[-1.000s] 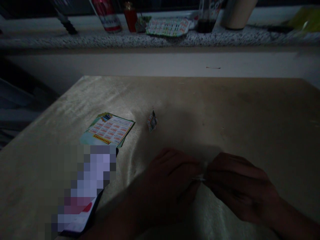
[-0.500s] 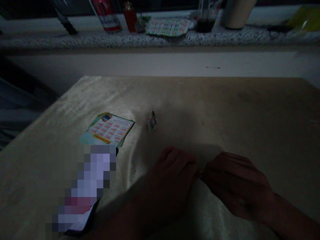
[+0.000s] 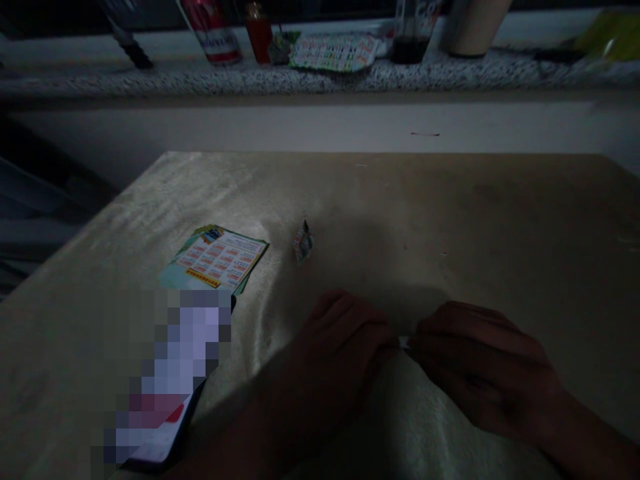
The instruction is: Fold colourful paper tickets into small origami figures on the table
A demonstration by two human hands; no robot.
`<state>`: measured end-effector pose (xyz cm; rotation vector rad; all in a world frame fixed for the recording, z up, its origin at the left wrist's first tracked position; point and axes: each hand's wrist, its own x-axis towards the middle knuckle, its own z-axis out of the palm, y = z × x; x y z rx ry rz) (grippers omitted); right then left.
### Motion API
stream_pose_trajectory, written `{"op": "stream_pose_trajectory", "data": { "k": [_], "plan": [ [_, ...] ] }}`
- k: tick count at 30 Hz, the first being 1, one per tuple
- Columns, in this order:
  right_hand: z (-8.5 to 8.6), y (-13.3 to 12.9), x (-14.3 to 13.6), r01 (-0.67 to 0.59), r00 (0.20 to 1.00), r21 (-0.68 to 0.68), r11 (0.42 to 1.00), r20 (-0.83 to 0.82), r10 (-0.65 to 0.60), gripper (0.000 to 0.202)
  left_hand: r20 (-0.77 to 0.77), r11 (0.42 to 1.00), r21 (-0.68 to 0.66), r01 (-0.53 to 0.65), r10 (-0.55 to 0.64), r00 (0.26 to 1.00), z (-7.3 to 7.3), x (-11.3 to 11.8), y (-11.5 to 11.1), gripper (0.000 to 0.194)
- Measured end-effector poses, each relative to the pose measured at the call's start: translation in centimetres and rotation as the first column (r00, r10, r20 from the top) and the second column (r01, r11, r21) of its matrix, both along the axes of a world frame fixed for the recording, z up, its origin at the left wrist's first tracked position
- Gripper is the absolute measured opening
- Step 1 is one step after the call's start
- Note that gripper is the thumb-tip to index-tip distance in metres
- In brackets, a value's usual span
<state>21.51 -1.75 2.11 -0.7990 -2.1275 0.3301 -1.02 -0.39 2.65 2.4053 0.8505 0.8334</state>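
My left hand and my right hand are low over the table, fingers curled and fingertips almost meeting. Pinched between them is a small pale piece, mostly hidden by the fingers; its kind is too dark and small to tell. Beyond my left hand a small folded piece of printed paper stands on the tablecloth. Farther left lies a stack of printed leaflets with green edges. A lit phone, its screen mostly blurred out, lies to the left of my left forearm.
The table has a pale, shiny cloth. Behind it, a speckled windowsill carries a red can, a small red bottle, a crumpled printed sheet, a glass with dark liquid and a pale cup.
My right hand has shifted slightly to the right, and more of the pale piece shows between the fingertips. The paper, leaflets and phone lie as before.
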Motion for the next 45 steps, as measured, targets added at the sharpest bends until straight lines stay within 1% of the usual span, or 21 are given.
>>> {"op": "stream_pose_trajectory", "data": {
  "k": [2,6,9,13,16,19,24,27,30,32,35,37,41,45],
  "plan": [
    [0.2,0.07,-0.1,0.018,1.0,0.011,1.0,-0.009,-0.018,0.016,0.008,1.0,-0.008,0.005,-0.004,1.0,-0.05,-0.06,0.05,0.006],
    [0.43,0.11,-0.26,0.037,0.999,0.029,0.999,-0.01,-0.037,0.011,-0.027,1.0,-0.008,0.002,-0.003,1.0,-0.21,-0.11,0.18,0.008],
    [0.5,0.03,-0.34,0.052,0.999,0.03,0.998,-0.016,-0.051,0.01,-0.025,1.0,-0.007,0.006,-0.007,1.0,-0.36,-0.19,0.35,0.008],
    [0.59,0.04,-0.36,0.065,0.998,0.016,0.998,-0.018,-0.064,0.01,-0.01,0.999,0.035,-0.003,0.003,1.0,-0.48,-0.39,0.6,0.008],
    [0.65,0.12,-0.37,0.059,0.998,0.03,0.998,-0.019,-0.058,0.011,-0.008,0.998,0.057,-0.011,0.012,1.0,-0.4,-0.4,0.68,0.012],
    [0.71,0.09,-0.39,0.081,0.997,0.048,0.996,-0.012,-0.081,0.011,0.025,0.998,0.062,-0.015,0.013,1.0,-0.24,-0.33,0.72,0.013],
    [0.62,0.03,-0.17,0.113,0.994,0.042,0.993,-0.004,-0.113,0.009,0.037,0.997,0.079,-0.02,0.017,0.999,-0.22,-0.51,0.85,0.009],
    [0.46,0.08,0.0,0.112,0.994,0.036,0.993,-0.009,-0.111,0.007,0.032,0.998,0.067,-0.011,0.009,0.999,-0.37,-0.66,0.78,0.008],
    [0.44,0.07,0.04,0.096,0.995,0.012,0.995,-0.024,-0.096,0.009,0.044,0.999,0.033,-0.001,0.0,0.999,-0.41,-0.73,0.6,0.009],
    [0.51,0.0,0.01,0.103,0.994,-0.018,0.994,-0.027,-0.104,0.01,0.057,1.0,0.005,-0.018,0.018,0.998,-0.37,-0.75,0.5,0.01],
    [0.58,-0.02,-0.07,0.107,0.993,-0.13,0.986,-0.04,-0.113,0.012,0.088,0.997,-0.056,-0.06,0.065,0.994,-0.34,-0.82,0.46,0.009],
    [0.47,0.06,-0.12,0.089,0.992,-0.223,0.971,-0.062,-0.106,0.016,0.12,0.989,-0.13,-0.076,0.091,0.989,-0.37,-0.85,0.45,0.006],
    [0.06,0.27,-0.12,0.012,0.991,-0.31,0.951,-0.12,-0.052,0.008,0.168,0.941,-0.323,-0.103,0.164,0.972,-0.38,-0.75,0.24,0.005],
    [0.03,0.14,-0.11,-0.026,0.991,-0.387,0.922,-0.128,-0.026,0.011,0.11,0.894,-0.43,-0.123,0.187,0.976,-0.03,-0.38,-0.12,0.004]
  ]
}}
